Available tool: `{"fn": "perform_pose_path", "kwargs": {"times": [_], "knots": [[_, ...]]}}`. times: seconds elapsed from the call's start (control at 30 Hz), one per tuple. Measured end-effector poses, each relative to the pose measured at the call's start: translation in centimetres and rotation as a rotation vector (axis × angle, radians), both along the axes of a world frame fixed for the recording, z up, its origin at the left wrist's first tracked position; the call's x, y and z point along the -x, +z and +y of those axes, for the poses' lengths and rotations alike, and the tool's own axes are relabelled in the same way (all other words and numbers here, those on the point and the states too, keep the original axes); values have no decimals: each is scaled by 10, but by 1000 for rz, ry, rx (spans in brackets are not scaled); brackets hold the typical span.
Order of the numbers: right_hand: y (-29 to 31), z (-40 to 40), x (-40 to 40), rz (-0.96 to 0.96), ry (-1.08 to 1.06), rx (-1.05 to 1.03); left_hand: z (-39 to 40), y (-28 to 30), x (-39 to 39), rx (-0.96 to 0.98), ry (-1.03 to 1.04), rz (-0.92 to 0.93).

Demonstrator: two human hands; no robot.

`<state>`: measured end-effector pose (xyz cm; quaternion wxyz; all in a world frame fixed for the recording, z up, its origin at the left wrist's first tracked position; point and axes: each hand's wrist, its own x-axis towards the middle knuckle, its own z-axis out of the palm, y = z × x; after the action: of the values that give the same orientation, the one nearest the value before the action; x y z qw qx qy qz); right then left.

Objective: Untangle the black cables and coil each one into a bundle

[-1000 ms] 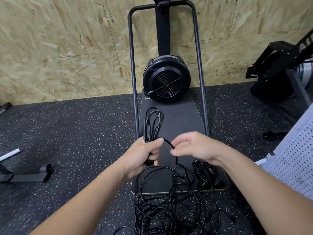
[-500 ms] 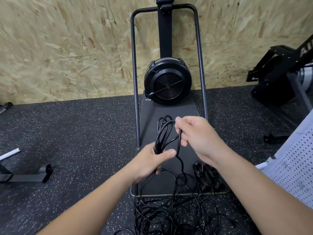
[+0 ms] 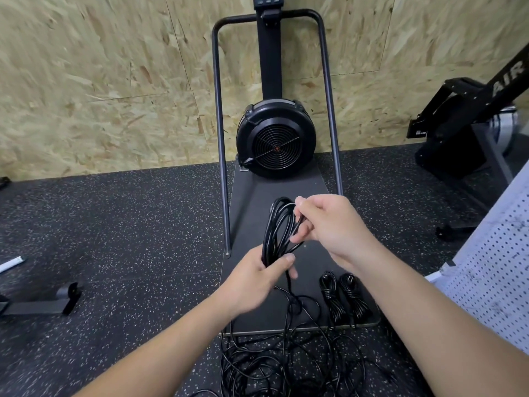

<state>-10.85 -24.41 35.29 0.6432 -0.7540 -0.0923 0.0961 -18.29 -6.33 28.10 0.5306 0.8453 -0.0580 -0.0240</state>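
Mid-coil on one black cable: left hand (image 3: pixel 259 277) clenched round the bottom of the upright coil (image 3: pixel 279 227), grip firm at the pinch point; right hand (image 3: pixel 333 226) pinching the newest loop near the coil's top. Best done by keeping each loop the same length, laying it flat beside the last, and letting the free tail run slack from the tangled pile (image 3: pixel 286 365) on the floor so no knot gets dragged up. Worth pausing to shake out any snag rather than pulling through it. Two finished bundles (image 3: pixel 345 296) lying side by side on the machine's black platform (image 3: pixel 257 196), just right of the hands.

Hard to make out: how many cables remain in the pile, and where their ends lie. Lower part of the pile cut off by the frame edge. Plug of the held cable not visible.
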Motion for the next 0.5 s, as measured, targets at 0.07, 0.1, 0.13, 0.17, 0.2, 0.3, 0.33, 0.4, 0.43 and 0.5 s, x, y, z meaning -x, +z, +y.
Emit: {"fn": "perform_pose_path", "kwargs": {"times": [0.07, 0.1, 0.13, 0.17, 0.2, 0.3, 0.33, 0.4, 0.43, 0.5], "knots": [[-1, -3, -1, -157, -45, 141, -1, -1, 0, -14, -6, 21], [0, -4, -2, -223, -61, 183, 0, -1, 0, -30, -8, 23], [0, -6, -3, -265, -71, 197, 0, 1, 0, -32, -26, 24], [-1, -7, -5, -283, -76, 186, 1, 2, 0, -4, -62, 30], [-2, -7, -6, -277, -77, 165, 1, 1, 0, 45, -104, 48], [-8, -6, -9, -249, -78, 115, -1, 1, 0, 187, -134, 116], [-10, -6, -11, -253, -81, 110, -3, 0, 0, 222, -121, 120], [-12, -7, -14, -274, -96, 115, -4, 1, 0, 315, -92, 129], [-12, -8, -16, -288, -102, 115, -4, 2, 1, 347, -82, 136], [-11, -8, -18, -312, -116, 64, -4, 2, 3, 368, -66, 127]]}}
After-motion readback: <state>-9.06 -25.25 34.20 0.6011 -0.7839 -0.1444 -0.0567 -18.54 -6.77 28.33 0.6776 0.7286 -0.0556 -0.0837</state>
